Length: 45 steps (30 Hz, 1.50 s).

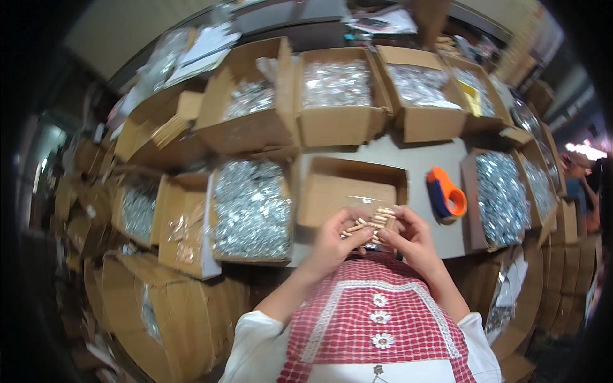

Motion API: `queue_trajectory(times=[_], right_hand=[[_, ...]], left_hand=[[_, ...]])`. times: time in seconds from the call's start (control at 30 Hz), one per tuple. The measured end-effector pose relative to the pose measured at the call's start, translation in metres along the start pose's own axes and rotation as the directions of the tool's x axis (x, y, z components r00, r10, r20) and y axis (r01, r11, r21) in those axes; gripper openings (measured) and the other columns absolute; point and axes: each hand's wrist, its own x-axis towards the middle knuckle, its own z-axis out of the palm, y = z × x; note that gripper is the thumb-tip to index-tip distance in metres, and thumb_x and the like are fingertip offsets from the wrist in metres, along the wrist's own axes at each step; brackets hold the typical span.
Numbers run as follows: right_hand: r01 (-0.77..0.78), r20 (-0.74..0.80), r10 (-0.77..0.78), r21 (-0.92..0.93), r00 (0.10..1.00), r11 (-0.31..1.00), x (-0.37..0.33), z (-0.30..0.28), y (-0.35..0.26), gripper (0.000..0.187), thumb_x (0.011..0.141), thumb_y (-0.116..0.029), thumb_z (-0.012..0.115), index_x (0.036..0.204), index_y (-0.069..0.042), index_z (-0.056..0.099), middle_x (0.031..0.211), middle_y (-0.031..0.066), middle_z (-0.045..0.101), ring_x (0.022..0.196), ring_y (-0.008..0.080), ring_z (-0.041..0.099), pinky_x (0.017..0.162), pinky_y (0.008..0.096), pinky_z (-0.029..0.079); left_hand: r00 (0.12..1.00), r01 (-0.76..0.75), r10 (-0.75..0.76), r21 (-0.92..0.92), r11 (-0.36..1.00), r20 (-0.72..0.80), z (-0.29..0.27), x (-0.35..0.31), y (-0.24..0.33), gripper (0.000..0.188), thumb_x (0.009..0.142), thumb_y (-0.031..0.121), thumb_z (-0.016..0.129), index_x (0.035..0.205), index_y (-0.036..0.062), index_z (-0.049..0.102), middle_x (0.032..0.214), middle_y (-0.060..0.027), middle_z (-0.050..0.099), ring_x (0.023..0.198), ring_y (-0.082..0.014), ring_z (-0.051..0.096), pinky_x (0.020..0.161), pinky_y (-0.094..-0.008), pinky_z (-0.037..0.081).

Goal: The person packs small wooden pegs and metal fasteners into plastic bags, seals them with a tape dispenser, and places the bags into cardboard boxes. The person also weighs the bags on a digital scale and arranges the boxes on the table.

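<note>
Close to my body, just over the near edge of a shallow cardboard box (356, 171), both my hands hold small wooden dowels (384, 217). My left hand (337, 235) has its fingers curled round several loose dowels, which point in different directions. On the other side, my right hand (412, 237) pinches a bunch of dowels lying side by side, thumb in front. Some clear plastic glints around the bunch; whether it is a bag I cannot tell. Parts of the fingertips are hidden behind the dowels.
Right of the box stands an orange and blue tape dispenser (447, 195). Cardboard boxes of shiny metal parts flank it, one at left (250, 207) and one at right (502, 198). More boxes of bagged parts (337, 83) line the back. At left, a box (182, 233) holds bagged wooden pieces.
</note>
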Motion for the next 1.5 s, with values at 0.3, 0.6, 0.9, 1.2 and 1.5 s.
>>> queue_trajectory(times=[0.3, 0.6, 0.9, 1.2, 1.5], right_hand=[[0.148, -0.187, -0.158, -0.067, 0.97, 0.987, 0.014, -0.031, 0.003, 0.021, 0.104, -0.011, 0.064, 0.122, -0.001, 0.062, 0.08, 0.0041, 0.064, 0.065, 0.0103, 0.062, 0.056, 0.0252, 0.05], [0.23, -0.328, -0.309, -0.257, 0.893, 0.938, 0.022, -0.08, 0.036, 0.033, 0.11, -0.019, 0.061, 0.136, 0.0, 0.059, 0.099, 0.0074, 0.068, 0.071, 0.0096, 0.062, 0.062, 0.024, 0.052], [-0.241, -0.244, 0.103, -0.65, 0.964, 0.721, 0.017, -0.093, 0.066, 0.053, 0.106, -0.04, 0.065, 0.138, 0.003, 0.061, 0.075, 0.0095, 0.073, 0.061, 0.0143, 0.066, 0.058, 0.0305, 0.053], [-0.193, -0.145, 0.134, -0.565, 0.98, 0.802, 0.035, -0.088, 0.066, 0.055, 0.1, -0.033, 0.073, 0.138, 0.005, 0.06, 0.067, 0.0079, 0.069, 0.052, 0.0141, 0.066, 0.049, 0.0295, 0.05], [-0.113, -0.062, 0.095, -0.512, 0.994, 0.851, 0.045, -0.114, 0.064, 0.053, 0.1, -0.033, 0.075, 0.133, 0.007, 0.064, 0.069, 0.0071, 0.069, 0.055, 0.0114, 0.063, 0.052, 0.0282, 0.05]], left_hand=[[0.657, -0.416, 0.374, 0.099, 0.904, -0.655, -0.127, -0.048, 0.037, 0.02, 0.103, 0.019, 0.065, 0.115, 0.0028, 0.063, 0.085, -0.0054, 0.07, 0.074, -0.0136, 0.066, 0.062, -0.0272, 0.051], [0.848, -0.463, 0.244, -0.435, 0.772, -0.47, -0.148, -0.112, 0.098, 0.079, 0.107, 0.071, 0.039, 0.131, -0.0023, 0.058, 0.115, -0.0161, 0.069, 0.096, -0.0273, 0.068, 0.096, -0.0427, 0.055], [0.273, -0.807, 0.924, -0.46, 0.371, 0.267, 0.023, -0.135, 0.171, 0.07, 0.105, 0.062, 0.043, 0.062, 0.0101, 0.063, 0.062, 0.001, 0.061, 0.054, -0.0138, 0.055, 0.096, -0.0421, 0.044], [0.332, -0.771, 0.919, -0.499, 0.394, 0.212, 0.101, -0.122, 0.164, 0.051, 0.1, 0.045, 0.055, 0.063, 0.0111, 0.064, 0.063, 0.0014, 0.06, 0.051, -0.0122, 0.053, 0.083, -0.0373, 0.049], [0.361, -0.776, 0.917, -0.49, 0.396, 0.17, 0.146, -0.131, 0.154, 0.035, 0.096, 0.027, 0.066, 0.064, 0.0121, 0.064, 0.064, 0.0017, 0.059, 0.049, -0.0105, 0.051, 0.069, -0.0325, 0.054]])
